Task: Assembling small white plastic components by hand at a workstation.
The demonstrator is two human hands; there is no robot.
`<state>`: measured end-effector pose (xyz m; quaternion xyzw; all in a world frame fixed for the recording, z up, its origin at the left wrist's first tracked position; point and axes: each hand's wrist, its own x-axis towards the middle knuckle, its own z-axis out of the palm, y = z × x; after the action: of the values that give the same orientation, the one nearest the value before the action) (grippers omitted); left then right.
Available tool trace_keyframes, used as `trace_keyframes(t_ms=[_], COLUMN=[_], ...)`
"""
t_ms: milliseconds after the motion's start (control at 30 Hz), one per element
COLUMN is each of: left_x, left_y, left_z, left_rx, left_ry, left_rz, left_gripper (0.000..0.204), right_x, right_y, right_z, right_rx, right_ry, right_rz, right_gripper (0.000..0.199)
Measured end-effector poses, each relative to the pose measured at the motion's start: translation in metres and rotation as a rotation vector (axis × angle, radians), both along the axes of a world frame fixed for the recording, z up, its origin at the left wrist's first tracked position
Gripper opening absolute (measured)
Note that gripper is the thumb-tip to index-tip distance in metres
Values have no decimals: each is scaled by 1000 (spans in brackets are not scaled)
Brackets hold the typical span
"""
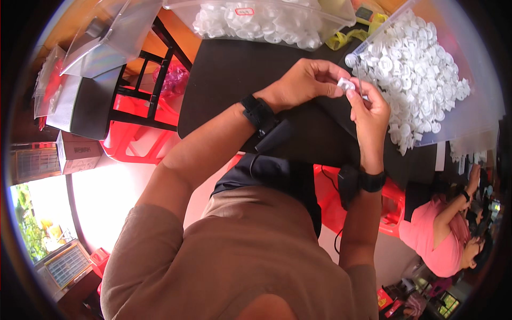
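Observation:
Over the black table (229, 80) my left hand (306, 82) pinches a small white plastic part (345, 84) between thumb and fingertips. My right hand (372, 109) is closed at the same part, its thumb tip against the near side. A thin grey strip (360, 76) rises by the right fingers; whether they grip it is hard to make out. Just right of my hands, a tilted clear plastic bin (458, 37) holds a large heap of small white plastic parts (413, 74). Each wrist carries a black strap with a dark device.
Across the table's far edge stands another clear bin (341, 16) of white parts, with a yellow plastic bag (338, 41) beside it. Red stools (141, 133) stand left and below the table. At the right a person in pink (434, 234) works nearby. A cardboard box (77, 152) is at far left.

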<state>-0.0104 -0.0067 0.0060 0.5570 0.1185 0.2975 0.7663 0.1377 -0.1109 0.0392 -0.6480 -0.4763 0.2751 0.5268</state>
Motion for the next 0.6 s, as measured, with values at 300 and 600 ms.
trace_keyframes(t_ms=[300,600], left_x=[0,-2], left_y=[3,7], left_z=[-3,-5], left_rx=[-29,-74], left_ry=[58,81], left_rz=[-15,32], left_gripper=[34,32], right_x=[6,-6], right_y=[3,-16], right_z=[-11,4], right_rx=[53,31], right_ry=[278,-38], right_rz=[76,-111], right_gripper=[12,24])
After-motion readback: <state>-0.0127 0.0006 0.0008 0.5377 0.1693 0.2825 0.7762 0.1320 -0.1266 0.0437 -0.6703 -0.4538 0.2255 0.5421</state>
